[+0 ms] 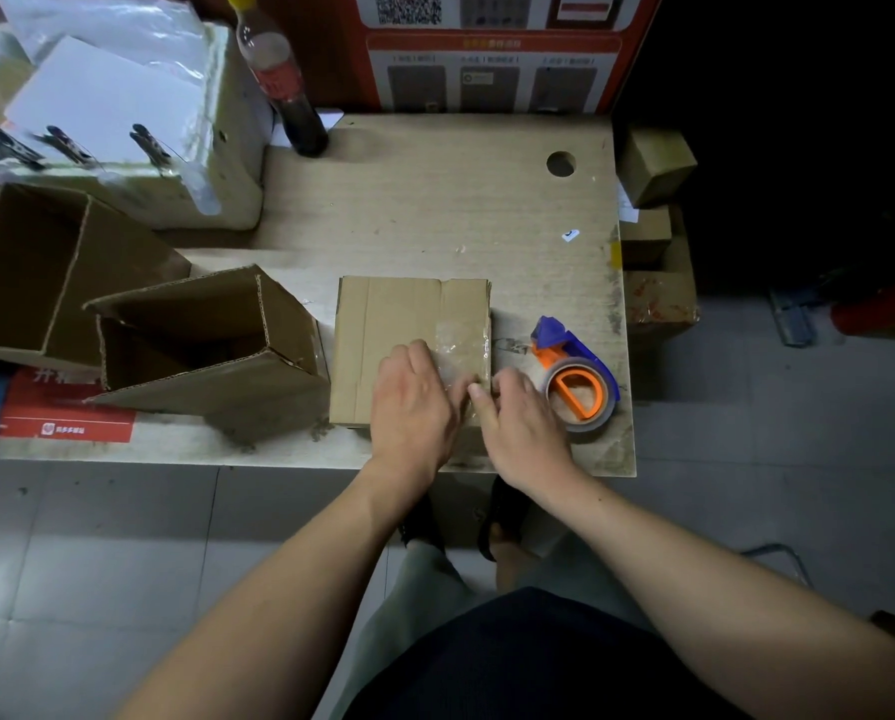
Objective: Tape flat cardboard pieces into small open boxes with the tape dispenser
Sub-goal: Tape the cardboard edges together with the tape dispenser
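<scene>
A brown cardboard box (383, 324) stands on the table (435, 210) near its front edge, closed side up, with clear tape (461, 340) across its right part. My left hand (414, 402) lies palm-down on the box top, fingers straight, pressing the tape. My right hand (518, 413) presses on the box's near right corner with its fingers on the tape. The blue and orange tape dispenser (578, 376) lies on the table just right of the box, beside my right hand, held by neither hand.
An open cardboard box (211, 345) lies tipped on its side to the left, with a larger open carton (30, 272) behind it. A dark bottle (289, 96) stands at the back. Small boxes (653, 168) are stacked off the table's right edge. A white foam box (123, 132) sits back left.
</scene>
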`<state>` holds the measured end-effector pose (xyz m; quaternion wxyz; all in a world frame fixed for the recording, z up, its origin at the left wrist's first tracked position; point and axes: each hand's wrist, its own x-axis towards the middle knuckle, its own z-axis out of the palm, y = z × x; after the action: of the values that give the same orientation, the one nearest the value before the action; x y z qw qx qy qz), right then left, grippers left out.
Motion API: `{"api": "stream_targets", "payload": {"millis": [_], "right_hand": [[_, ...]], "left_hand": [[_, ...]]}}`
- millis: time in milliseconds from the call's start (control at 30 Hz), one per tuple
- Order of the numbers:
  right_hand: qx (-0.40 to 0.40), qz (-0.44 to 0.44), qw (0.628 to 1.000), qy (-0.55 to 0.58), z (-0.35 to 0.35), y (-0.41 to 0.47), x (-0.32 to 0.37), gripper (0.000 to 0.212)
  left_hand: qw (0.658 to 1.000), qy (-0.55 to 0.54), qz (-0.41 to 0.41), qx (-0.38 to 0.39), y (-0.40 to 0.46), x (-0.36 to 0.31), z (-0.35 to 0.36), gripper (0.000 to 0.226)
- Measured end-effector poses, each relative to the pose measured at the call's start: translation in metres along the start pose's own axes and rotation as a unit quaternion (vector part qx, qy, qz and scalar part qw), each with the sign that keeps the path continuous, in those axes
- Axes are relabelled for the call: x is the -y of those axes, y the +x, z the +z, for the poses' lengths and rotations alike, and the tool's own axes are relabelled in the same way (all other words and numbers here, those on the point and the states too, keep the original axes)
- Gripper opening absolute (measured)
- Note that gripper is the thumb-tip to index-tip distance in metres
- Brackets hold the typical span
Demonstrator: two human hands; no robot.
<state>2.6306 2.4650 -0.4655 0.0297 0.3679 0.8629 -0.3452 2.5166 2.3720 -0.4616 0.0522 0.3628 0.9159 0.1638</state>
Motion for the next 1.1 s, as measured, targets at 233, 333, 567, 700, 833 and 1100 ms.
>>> {"api": "stream_targets", "payload": {"millis": [233,333,567,700,833,1100], "right_hand": [[0.176,0.050,0.981,0.063,-0.022,0.016,-0.006,0.058],[0.170,0.087,0.972,0.134,-0.025,0.029,-0.007,0.055],[0.161,0.055,0.973,0.157,-0.024,0.041,-0.008,0.045],[0.200,0.061,0.976,0.067,-0.034,0.050,0.002,0.049],[0.222,0.042,0.973,0.054,-0.035,0.053,0.007,0.059],[0.219,0.035,0.971,-0.084,-0.045,0.051,0.026,0.062]], "left_hand": [[0.996,-0.078,0.035,0.031,0.009,0.004,-0.017,0.003],[0.994,-0.091,-0.016,0.060,0.010,0.007,-0.016,0.034],[0.988,-0.114,-0.015,0.102,0.014,0.021,-0.015,0.019],[0.981,-0.159,-0.028,0.107,0.014,0.027,-0.018,0.012],[0.981,-0.157,-0.021,0.113,0.013,0.027,-0.018,0.013],[0.980,-0.149,0.002,0.131,0.013,0.029,-0.023,0.013]]}}
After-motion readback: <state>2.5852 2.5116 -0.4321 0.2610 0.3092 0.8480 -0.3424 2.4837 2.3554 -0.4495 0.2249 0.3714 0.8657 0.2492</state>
